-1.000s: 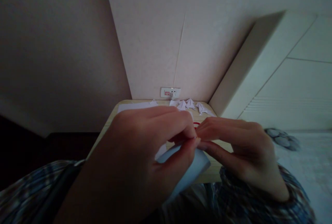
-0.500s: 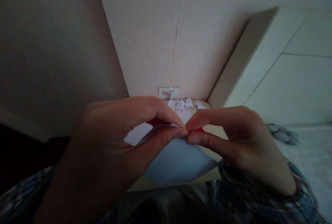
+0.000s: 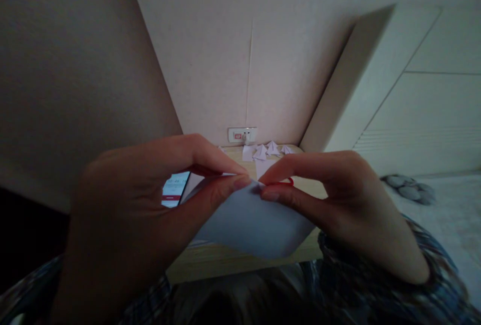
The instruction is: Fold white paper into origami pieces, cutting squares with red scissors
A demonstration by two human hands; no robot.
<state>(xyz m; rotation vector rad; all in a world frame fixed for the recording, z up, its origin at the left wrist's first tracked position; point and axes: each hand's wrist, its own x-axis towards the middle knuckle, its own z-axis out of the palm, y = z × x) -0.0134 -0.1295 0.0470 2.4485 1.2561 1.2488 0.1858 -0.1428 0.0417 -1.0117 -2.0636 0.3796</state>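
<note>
A sheet of white paper [image 3: 259, 224] hangs between my hands, held by its upper edge. My left hand [image 3: 139, 199] is closed, pinching that edge between thumb and forefinger. Just to the right, my right hand [image 3: 341, 194] pinches the same edge, its fingertips a small gap from the left ones. A thin red loop [image 3: 291, 182] shows by the right forefinger; whether it is held or lies behind, I cannot tell. Behind the left hand glows the screen of a phone [image 3: 175, 189].
Several folded white paper pieces [image 3: 260, 153] lie along the back of the light wooden table [image 3: 240, 270]. A wall socket [image 3: 242, 135] with a plug sits above them. To the right are a pale headboard-like panel [image 3: 424, 104] and a grey, rounded item [image 3: 409, 188] on pale bedding.
My left hand has moved left along the paper's edge, opening a gap between the fingertips. The phone screen has come into view, and more of the red loop shows.
</note>
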